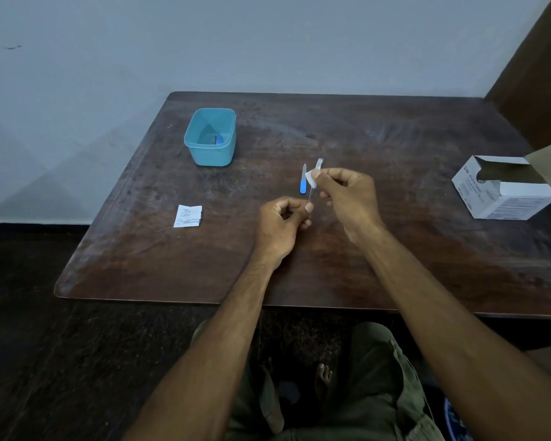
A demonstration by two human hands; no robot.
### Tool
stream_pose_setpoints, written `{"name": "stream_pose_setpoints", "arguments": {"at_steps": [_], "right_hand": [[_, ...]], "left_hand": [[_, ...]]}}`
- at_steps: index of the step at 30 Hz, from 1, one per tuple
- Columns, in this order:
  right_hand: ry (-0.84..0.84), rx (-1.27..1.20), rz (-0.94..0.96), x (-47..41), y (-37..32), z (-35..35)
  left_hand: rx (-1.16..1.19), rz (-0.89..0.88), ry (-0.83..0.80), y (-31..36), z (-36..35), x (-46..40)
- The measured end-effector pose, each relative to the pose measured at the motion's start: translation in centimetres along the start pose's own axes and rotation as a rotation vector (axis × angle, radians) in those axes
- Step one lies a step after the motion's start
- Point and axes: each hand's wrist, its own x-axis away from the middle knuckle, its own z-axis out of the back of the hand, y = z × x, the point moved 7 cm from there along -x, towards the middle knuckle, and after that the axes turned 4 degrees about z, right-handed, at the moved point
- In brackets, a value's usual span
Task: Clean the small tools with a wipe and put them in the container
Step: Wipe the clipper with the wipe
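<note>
Nearest you, your left hand (283, 218) is hovering just above the desk (140, 265), its fingers (309, 207) curled and pinching the near end of a thin metal tool (314, 183). The tool's long axis is running away from you and leaning slightly to the right, from that pinch up to its flat far tip.

Just beyond, your right hand (344, 192) is closing thumb and forefinger on a small white wipe (310, 179), folded against the middle of the shaft. The coming stroke, as I judge it, is turning on this line: the uncleaned stretch is lying along the shaft on either side of the wipe, so you are sliding along the axis, not across it.

Just left of the wipe, a blue-handled tool (303, 181) is lying on the desk, roughly parallel and untouched. A torn wipe wrapper (187, 215) is lying flat to your left.

Farther off and leftward, the teal container (210, 136) is standing open with something blue already inside. Your left hand is the nearer one to it. An open wipe box (503, 189) is sitting far to the right.
</note>
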Motion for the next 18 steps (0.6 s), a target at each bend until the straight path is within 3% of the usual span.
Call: {"name": "stream_pose_setpoints", "arguments": {"at_steps": [18], "right_hand": [[0.042,-0.051,0.059,1.3,0.9,0.0]], "left_hand": [[0.018,0.01,-0.002,-0.1,0.1,0.0]]}}
